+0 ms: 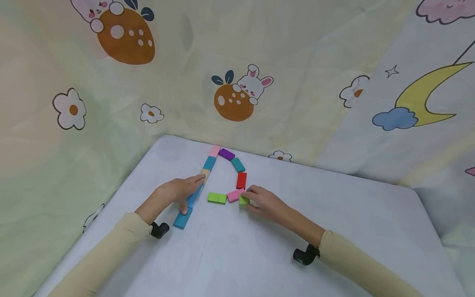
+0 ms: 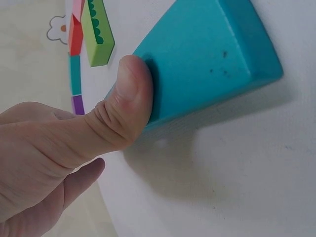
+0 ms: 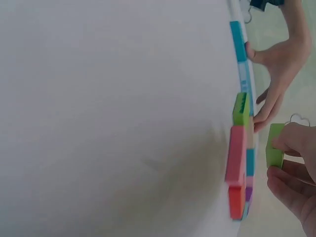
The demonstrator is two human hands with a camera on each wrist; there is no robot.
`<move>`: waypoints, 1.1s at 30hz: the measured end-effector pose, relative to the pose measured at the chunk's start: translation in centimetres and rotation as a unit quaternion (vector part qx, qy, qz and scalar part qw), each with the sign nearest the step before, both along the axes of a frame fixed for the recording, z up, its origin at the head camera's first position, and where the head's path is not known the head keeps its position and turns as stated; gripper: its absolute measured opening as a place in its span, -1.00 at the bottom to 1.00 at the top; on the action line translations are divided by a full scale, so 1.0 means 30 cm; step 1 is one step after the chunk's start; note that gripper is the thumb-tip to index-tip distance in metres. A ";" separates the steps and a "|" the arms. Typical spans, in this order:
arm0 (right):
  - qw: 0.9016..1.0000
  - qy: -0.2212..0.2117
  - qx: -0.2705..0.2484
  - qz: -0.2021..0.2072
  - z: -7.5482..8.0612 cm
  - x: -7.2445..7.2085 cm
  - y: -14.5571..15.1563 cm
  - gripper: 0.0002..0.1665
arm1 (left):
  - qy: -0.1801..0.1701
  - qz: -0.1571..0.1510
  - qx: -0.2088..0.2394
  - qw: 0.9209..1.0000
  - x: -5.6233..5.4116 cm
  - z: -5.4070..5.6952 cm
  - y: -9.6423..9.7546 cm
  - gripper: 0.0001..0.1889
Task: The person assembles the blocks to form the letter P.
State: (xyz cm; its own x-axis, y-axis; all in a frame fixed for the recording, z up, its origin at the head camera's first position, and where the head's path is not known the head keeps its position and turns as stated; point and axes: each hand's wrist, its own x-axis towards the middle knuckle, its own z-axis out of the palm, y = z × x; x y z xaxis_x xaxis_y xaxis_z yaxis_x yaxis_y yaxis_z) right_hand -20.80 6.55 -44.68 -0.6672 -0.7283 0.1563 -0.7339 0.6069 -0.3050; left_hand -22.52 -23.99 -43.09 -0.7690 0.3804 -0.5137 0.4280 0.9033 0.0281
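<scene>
My right hand (image 1: 268, 203) pinches a light green block (image 3: 274, 147) between thumb and fingers, above the table by the pink block (image 1: 234, 195). My left hand (image 1: 179, 192) rests along a slanted row of blocks with its fingers extended. Its thumb touches the teal block (image 2: 202, 54) at the near end, and its fingertips reach the beige block (image 1: 205, 173). Farther up the row are another teal block (image 1: 209, 163) and a light pink block (image 1: 215, 151). A blue block (image 1: 194, 196) lies under the hand, partly hidden.
A curved line of blocks bends right from the row's far end: purple (image 1: 226, 154), teal (image 1: 238, 165), red (image 1: 241, 180), then pink and green (image 1: 217, 198). Behind the white table (image 1: 334, 214) hangs a printed cloth (image 1: 297, 82).
</scene>
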 end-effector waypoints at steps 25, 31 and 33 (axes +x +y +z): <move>0.996 -0.091 -0.025 0.011 -0.072 -0.076 -0.399 -0.50 | 0.004 0.006 0.001 1.000 -0.009 -0.009 -0.008 0.32; 0.996 -0.082 -0.022 0.014 -0.093 -0.088 -0.412 -0.51 | 0.002 0.007 0.000 1.000 -0.007 -0.005 -0.008 0.33; 0.997 -0.080 -0.019 0.014 -0.102 -0.089 -0.414 -0.51 | -0.001 0.008 0.000 1.000 -0.006 -0.005 -0.007 0.33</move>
State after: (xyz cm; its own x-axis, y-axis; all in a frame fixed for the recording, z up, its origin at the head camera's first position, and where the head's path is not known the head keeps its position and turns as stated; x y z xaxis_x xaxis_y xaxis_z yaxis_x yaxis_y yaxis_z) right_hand -23.48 -5.86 -47.75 -0.6653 -0.7426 0.0771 -0.6907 0.5731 -0.4410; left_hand -22.71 -24.19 -43.23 -0.7739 0.3680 -0.5155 0.4128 0.9103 0.0301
